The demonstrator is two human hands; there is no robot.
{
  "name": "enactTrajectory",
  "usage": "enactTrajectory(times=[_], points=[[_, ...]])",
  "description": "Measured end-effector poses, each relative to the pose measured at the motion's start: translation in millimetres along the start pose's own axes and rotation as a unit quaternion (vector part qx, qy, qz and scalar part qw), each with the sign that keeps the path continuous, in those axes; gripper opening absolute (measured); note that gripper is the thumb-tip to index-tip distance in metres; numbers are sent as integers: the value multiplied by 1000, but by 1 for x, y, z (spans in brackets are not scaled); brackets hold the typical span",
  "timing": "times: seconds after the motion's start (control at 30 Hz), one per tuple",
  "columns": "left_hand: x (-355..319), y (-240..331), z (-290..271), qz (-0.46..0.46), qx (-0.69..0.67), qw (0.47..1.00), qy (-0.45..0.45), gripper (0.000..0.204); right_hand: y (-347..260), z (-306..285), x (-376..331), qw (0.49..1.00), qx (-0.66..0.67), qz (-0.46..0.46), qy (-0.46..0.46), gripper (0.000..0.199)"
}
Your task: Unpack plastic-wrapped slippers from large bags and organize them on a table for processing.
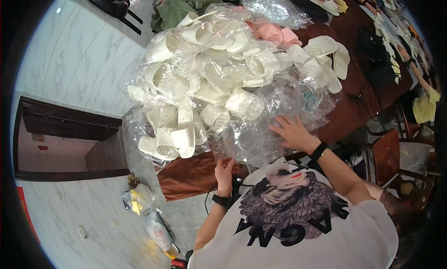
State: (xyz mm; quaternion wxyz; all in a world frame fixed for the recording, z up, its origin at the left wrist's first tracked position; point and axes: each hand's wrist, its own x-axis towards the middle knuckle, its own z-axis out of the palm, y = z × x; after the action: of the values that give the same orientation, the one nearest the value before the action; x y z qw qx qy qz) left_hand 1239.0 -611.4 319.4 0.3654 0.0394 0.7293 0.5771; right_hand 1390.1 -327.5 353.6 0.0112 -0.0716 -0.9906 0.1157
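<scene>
Clear plastic bags (260, 138) lie in a loose, crinkly heap on the near edge of the dark brown surface (368, 89), right in front of the person. The right hand (293, 133) rests flat on top of this heap, with its fingers (279, 127) spread wide and holding nothing. The left hand (225, 169) is at the near side of the heap, and its fingers are pinched shut on the edge of one bag.

Behind the heap, farther from the person, sits a big pile of white slippers (205, 78), many of them already inside clear wrapping. More bare white slippers (326, 54) lie to the right of that pile, and a few pink slippers (274, 34) lie behind it. A green cloth (174, 10) is at the far end.

These bags look very light, thin and floppy. They are slippery too, and probably stick to each other, so it may be hard to lift only one. A pinch at an open edge or a corner should work best, with the other hand pressing the rest down. They could tear if pulled hard.
</scene>
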Motion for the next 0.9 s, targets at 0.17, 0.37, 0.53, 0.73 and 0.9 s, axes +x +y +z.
enactTrajectory(times=[0.17,0.37,0.53,0.73,0.9], points=[[-13,14,18,-56,-159,986,17,42,-2,15,-6,997,45,8,-56,74],[6,31,28,78,-127,987,52,25,-35,-16,16,986,116,-117,-32,82],[50,-10,-21,137,-14,983,122,26,-19,41,-9,976,53,-166,-131,79],[35,10,-17,126,-19,989,76,33,-14,20,16,943,201,-150,-219,71],[17,21,-6,161,52,982,86,44,-46,12,38,972,145,-181,26,69]])
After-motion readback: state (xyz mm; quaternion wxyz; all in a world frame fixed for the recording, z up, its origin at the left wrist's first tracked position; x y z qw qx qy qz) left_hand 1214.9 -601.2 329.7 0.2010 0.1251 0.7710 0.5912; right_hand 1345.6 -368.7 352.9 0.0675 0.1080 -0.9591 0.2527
